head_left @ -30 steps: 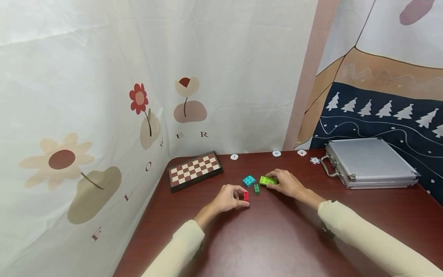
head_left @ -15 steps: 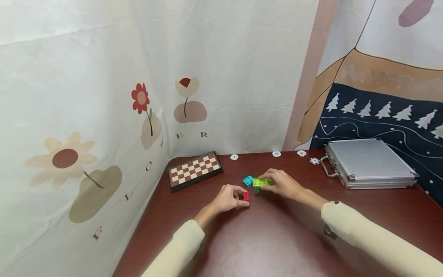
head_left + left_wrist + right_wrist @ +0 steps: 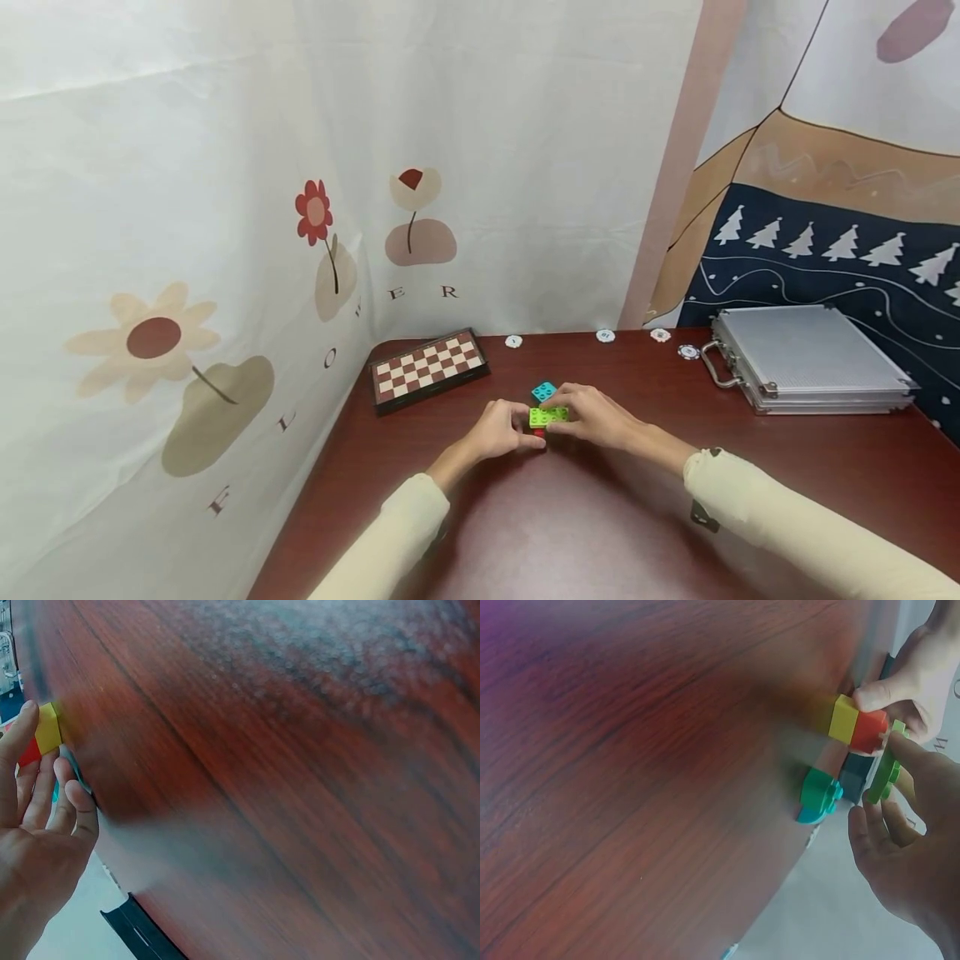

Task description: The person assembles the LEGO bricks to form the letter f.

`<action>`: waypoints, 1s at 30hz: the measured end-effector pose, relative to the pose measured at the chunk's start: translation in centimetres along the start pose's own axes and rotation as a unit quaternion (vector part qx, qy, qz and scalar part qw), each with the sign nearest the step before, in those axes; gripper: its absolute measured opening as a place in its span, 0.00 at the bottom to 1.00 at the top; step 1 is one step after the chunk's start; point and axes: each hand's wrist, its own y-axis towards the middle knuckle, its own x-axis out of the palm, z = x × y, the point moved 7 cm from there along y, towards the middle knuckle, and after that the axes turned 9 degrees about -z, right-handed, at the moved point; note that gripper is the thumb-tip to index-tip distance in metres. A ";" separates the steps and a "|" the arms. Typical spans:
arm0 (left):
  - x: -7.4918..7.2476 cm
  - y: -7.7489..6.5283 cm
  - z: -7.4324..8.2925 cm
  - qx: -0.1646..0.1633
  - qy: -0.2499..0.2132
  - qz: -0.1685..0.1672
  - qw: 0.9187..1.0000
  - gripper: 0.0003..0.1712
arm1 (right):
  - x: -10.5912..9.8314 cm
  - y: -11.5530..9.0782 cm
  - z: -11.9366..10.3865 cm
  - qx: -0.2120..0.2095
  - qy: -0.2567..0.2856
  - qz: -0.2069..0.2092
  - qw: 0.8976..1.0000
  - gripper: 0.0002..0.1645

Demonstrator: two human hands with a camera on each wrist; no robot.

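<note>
A red toy brick (image 3: 868,732) sits on top of a yellow brick (image 3: 844,720) on the table. My left hand (image 3: 495,429) pinches this stack between thumb and fingers. Directly over the red brick, my right hand (image 3: 596,418) holds a flat lime-green brick (image 3: 548,417) by its edges. In the right wrist view it lies at the red brick's studs; whether they are joined I cannot tell. A green brick (image 3: 817,789) stands near the stack, hidden behind the right hand in the head view. Just beyond it lies a flat blue brick (image 3: 543,392).
A checkered game board (image 3: 429,368) lies at the back left. Several round chips (image 3: 605,336) line the table's back edge. A silver case (image 3: 817,354) stands at the back right, its handle facing left. Curtains (image 3: 510,167) hang behind the table.
My right hand has lifted the lime-green brick and carried it left, over the green brick to above the red one. My left hand has kept its grip in place.
</note>
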 end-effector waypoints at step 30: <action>0.0 0.0 0.0 0.000 -0.010 0.004 1.000 0.18 | 1.4 0.4 -0.4 0.002 -0.025 0.001 1.000 0.19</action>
